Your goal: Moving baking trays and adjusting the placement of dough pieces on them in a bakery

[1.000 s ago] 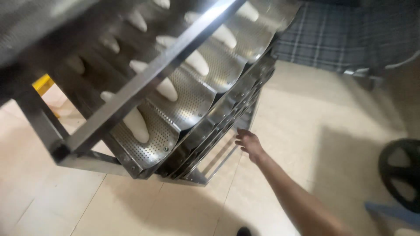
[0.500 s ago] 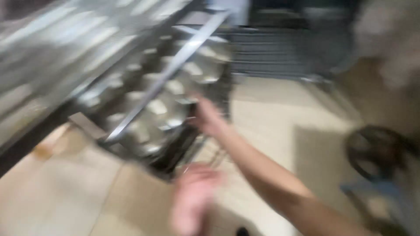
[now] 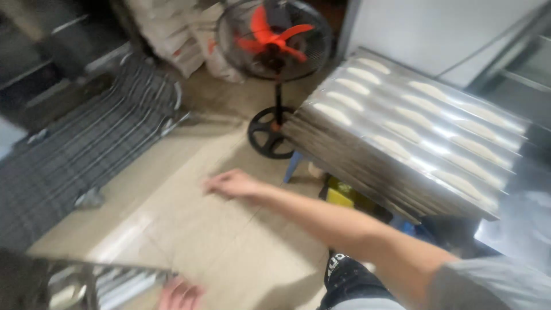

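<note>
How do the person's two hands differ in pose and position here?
The right hand is stretched out on a straight arm, open and flat above the floor, touching nothing. The left hand sits low at the frame's bottom edge, only partly visible, beside the metal rack corner. Whether it grips the rack is unclear. Both are bare.

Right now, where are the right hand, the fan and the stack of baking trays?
right hand (image 3: pixel 232 185), head view, back of the hand.
fan (image 3: pixel 274 39), head view, orange blades.
stack of baking trays (image 3: pixel 402 123), head view, top tray's surface.

The right arm (image 3: pixel 344 221) is bare below a short grey sleeve (image 3: pixel 493 281); the left hand (image 3: pixel 181 295) shows fingers only, ungloved.
</note>
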